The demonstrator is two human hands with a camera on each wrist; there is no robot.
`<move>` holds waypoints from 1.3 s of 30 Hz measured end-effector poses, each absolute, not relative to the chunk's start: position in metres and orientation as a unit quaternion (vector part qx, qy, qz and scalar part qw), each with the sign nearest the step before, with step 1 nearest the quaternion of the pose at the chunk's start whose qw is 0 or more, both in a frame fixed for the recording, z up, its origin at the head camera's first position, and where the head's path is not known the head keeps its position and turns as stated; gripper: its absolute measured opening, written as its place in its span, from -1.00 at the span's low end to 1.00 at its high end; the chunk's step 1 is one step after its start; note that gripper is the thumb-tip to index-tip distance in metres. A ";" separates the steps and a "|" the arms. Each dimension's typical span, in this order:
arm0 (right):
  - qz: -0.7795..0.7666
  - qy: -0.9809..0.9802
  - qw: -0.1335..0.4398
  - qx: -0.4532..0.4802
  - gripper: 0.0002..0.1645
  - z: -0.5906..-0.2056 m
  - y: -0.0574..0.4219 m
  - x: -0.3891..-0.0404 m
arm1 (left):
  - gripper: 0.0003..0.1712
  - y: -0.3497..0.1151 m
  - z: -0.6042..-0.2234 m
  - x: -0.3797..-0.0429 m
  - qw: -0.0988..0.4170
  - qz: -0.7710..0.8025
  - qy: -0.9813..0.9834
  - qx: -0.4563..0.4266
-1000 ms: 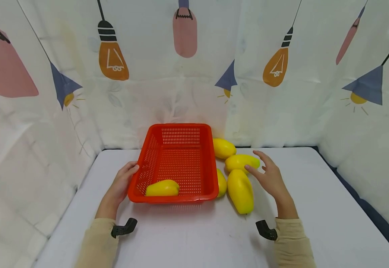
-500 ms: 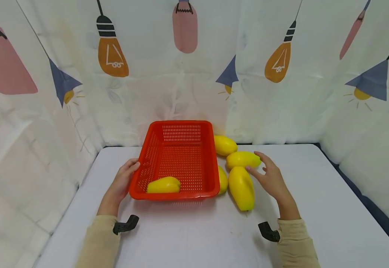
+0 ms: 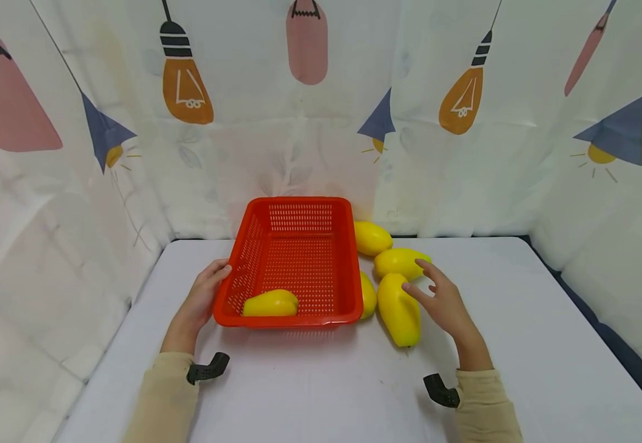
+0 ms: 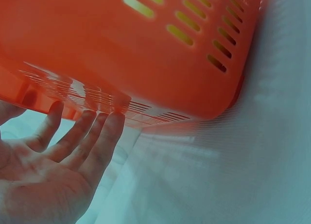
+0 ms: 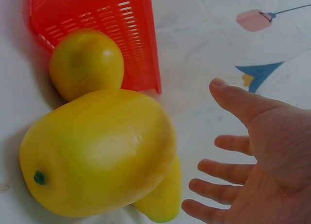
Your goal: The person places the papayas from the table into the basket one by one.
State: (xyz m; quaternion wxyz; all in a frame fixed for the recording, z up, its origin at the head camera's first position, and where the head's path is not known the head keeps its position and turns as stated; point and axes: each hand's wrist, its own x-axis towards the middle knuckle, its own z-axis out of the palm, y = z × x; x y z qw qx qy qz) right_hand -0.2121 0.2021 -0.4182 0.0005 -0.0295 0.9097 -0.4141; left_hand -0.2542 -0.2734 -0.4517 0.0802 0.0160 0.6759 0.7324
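Note:
In the head view a red plastic basket (image 3: 299, 258) with slotted walls stands on the white table. Inside, at its near end, lies one yellow, papaya-like fruit (image 3: 271, 303). My left hand (image 3: 202, 298) holds the basket's left side, thumb at the rim; its fingers (image 4: 104, 141) meet the outer wall in the left wrist view. Several similar fruits rest right of the basket: a near upright one (image 3: 398, 311), one behind it (image 3: 401, 263), others partly hidden by the basket. My right hand (image 3: 445, 304), empty, spreads thumb and fingers beside the near fruit, overlapping it in the head view.
White table (image 3: 310, 394) surface stretches in front of the basket and to the right. Close behind the table hangs a white curtain (image 3: 321, 154) printed with lamps and bulbs; it also runs along both sides. Dark strap-on mounts (image 3: 208, 368) sit at both wrists.
The head view has tilted slightly down, so everything sits a little higher. My right hand has shifted slightly nearer, its fingertips lower against the fruits. Left hand and basket stay together.

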 end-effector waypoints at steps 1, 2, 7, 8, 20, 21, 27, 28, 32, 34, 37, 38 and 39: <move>-0.413 0.910 0.001 -0.031 -0.07 -0.419 0.202 -0.212 | -0.57 -0.273 -0.451 -0.254 0.079 0.732 0.676 0.016; -0.412 0.910 0.001 -0.032 -0.07 -0.419 0.202 -0.212 | -0.57 -0.273 -0.451 -0.254 0.079 0.732 0.676 0.015; -0.406 0.913 0.008 -0.037 -0.09 -0.422 0.202 -0.211 | -0.62 -0.273 -0.451 -0.254 0.080 0.733 0.676 0.016; -0.404 0.914 0.012 -0.037 -0.08 -0.423 0.202 -0.211 | -0.63 -0.273 -0.451 -0.253 0.081 0.733 0.675 0.017; -0.416 0.909 0.005 -0.033 -0.07 -0.433 0.200 -0.213 | -0.66 -0.274 -0.453 -0.252 0.079 0.731 0.677 0.012; -0.414 0.909 0.007 -0.033 -0.06 -0.434 0.199 -0.214 | -0.67 -0.274 -0.453 -0.252 0.080 0.729 0.679 0.011; -0.408 0.912 0.023 -0.028 -0.07 -0.437 0.196 -0.214 | -0.61 -0.274 -0.452 -0.253 0.084 0.732 0.676 0.011; -0.408 0.912 0.026 -0.026 -0.07 -0.438 0.195 -0.214 | -0.59 -0.274 -0.452 -0.253 0.084 0.733 0.675 0.012; -0.406 0.913 0.036 -0.028 -0.05 -0.438 0.194 -0.214 | -0.55 -0.274 -0.451 -0.253 0.087 0.732 0.675 0.013; -0.405 0.913 0.037 -0.032 -0.04 -0.437 0.193 -0.214 | -0.56 -0.274 -0.451 -0.253 0.087 0.733 0.675 0.014; -0.407 0.912 0.033 -0.039 -0.04 -0.438 0.194 -0.214 | -0.58 -0.274 -0.451 -0.253 0.086 0.737 0.671 0.015; -0.407 0.912 0.031 -0.041 -0.04 -0.438 0.194 -0.214 | -0.59 -0.274 -0.451 -0.253 0.086 0.738 0.670 0.015; -0.408 0.912 0.029 -0.042 -0.04 -0.439 0.194 -0.215 | -0.60 -0.274 -0.451 -0.253 0.086 0.738 0.669 0.015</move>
